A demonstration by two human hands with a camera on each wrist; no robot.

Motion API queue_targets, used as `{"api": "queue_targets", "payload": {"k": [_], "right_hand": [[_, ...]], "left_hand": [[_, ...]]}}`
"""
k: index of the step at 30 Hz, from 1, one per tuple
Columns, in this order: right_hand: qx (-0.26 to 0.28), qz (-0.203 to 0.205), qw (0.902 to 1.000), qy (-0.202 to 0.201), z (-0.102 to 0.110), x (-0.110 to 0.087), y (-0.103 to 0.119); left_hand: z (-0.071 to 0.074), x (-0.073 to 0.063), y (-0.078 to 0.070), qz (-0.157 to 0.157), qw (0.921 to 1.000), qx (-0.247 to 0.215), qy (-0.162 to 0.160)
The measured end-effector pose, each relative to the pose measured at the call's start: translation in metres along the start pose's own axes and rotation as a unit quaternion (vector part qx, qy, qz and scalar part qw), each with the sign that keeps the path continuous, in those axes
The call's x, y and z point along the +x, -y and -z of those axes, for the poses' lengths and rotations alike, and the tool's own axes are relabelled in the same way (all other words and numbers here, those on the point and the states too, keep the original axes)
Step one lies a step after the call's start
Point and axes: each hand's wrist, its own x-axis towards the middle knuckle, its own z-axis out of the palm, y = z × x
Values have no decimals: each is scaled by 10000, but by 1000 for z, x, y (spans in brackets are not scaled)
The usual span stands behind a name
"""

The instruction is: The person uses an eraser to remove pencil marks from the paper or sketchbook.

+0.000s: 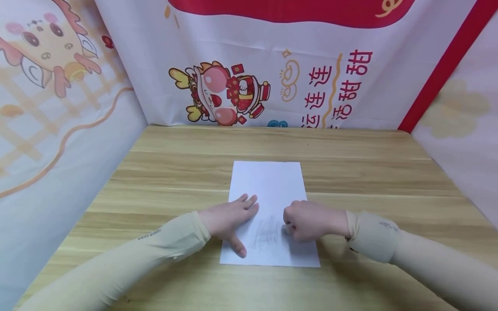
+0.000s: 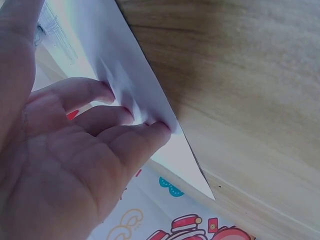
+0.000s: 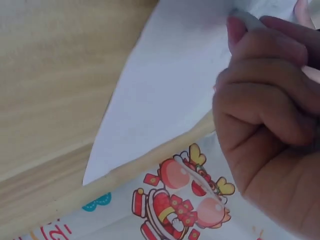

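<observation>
A white sheet of paper (image 1: pixel 268 181) lies on the wooden table, with a patch of grey pencil shading (image 1: pixel 265 233) on its nearer half. My left hand (image 1: pixel 229 219) rests on the sheet's left side, thumb and fingers spread; in the left wrist view its fingertips (image 2: pixel 162 129) touch the paper. At the right side of the shading, my right hand (image 1: pixel 311 220) pinches a small whitish eraser (image 3: pixel 248 20) between thumb and curled fingers. Most of the eraser is hidden by the hand; only one end shows against the paper.
The wooden table (image 1: pixel 186 172) extends around the sheet on all sides. Behind it hangs a white cloth (image 1: pixel 155 56) printed with a cartoon figure and red characters. Patterned cloths (image 1: pixel 78 142) also hang at the left and right.
</observation>
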Motion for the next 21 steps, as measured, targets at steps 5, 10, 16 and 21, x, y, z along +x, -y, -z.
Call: {"api": "queue_targets", "payload": {"k": [5, 10, 16, 21], "right_hand": [[-42, -251, 9987, -442, 5, 21, -6], [-248, -358, 9971, -618, 2, 34, -11], [25, -385, 9990, 203, 5, 17, -4], [286, -599, 9961, 587, 9, 7, -2]], "left_hand": [[0, 0, 1, -173, 9998, 41, -64], [-1, 0, 2, -155, 9999, 1, -40], [0, -1, 1, -38, 10000, -15, -35], [-1, -1, 2, -30, 10000, -44, -29]]}}
